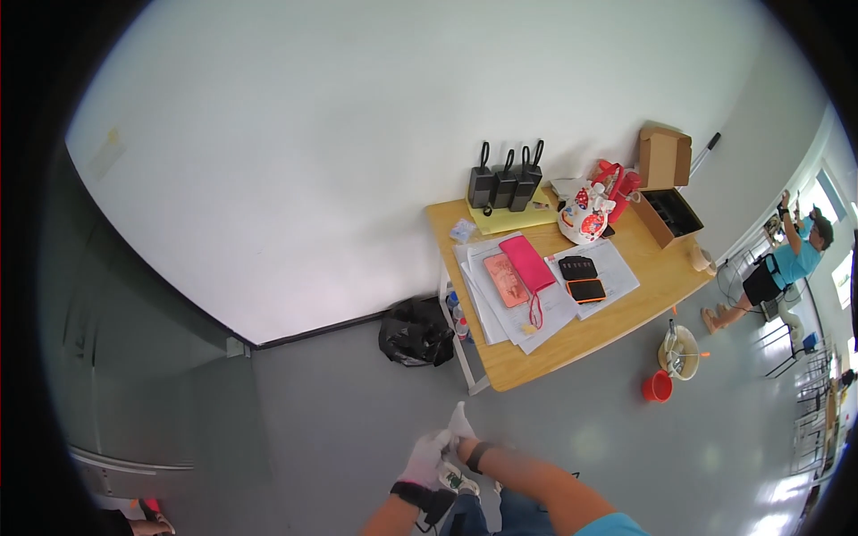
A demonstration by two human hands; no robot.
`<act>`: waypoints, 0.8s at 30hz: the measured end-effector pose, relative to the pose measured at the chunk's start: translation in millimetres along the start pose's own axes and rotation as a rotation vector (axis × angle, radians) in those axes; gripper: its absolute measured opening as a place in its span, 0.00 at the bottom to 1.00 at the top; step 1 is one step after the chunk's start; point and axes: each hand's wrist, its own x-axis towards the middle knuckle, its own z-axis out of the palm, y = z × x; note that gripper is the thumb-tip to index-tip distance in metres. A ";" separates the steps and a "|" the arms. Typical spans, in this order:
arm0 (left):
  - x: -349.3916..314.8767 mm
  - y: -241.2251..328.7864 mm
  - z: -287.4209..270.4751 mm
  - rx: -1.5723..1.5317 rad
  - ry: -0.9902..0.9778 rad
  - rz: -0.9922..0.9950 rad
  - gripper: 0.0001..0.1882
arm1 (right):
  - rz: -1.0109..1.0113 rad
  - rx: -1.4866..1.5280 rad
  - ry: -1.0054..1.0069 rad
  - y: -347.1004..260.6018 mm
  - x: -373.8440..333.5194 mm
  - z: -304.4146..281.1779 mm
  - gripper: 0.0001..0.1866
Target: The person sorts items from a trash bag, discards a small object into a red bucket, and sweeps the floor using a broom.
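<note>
My left hand (427,458) wears a white glove and has a black band at its wrist. Its fingers close on the cuff of the white glove (459,420) on my right hand (463,431). That glove points up and away, its fingers together and stretched out. Bare skin shows between the cuff and a dark band (478,456) on my right wrist. Both hands meet low in the middle, above the grey floor, in front of the table's near left leg. My fingertips inside the right glove are hidden.
A wooden table (527,373) bears papers, a pink pouch (527,262), phones, black handled devices (505,186) and an open cardboard box (668,217). A black bag (416,332) lies by its left leg. Red bucket (657,386) and pale bucket (679,353) stand right. Another person (791,265) stands farther right.
</note>
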 end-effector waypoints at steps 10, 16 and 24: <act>-2.0 48.7 72.3 1.619 0.061 0.594 0.06 | 0.045 0.443 0.408 -5.6 -35.8 55.1 0.19; -7.1 20.8 91.2 1.831 0.027 1.066 0.10 | 0.421 0.623 0.060 45.5 -102.8 -25.6 0.13; -10.5 61.1 127.8 1.531 -0.101 0.891 0.11 | 0.322 0.634 0.349 66.5 -59.8 38.5 0.12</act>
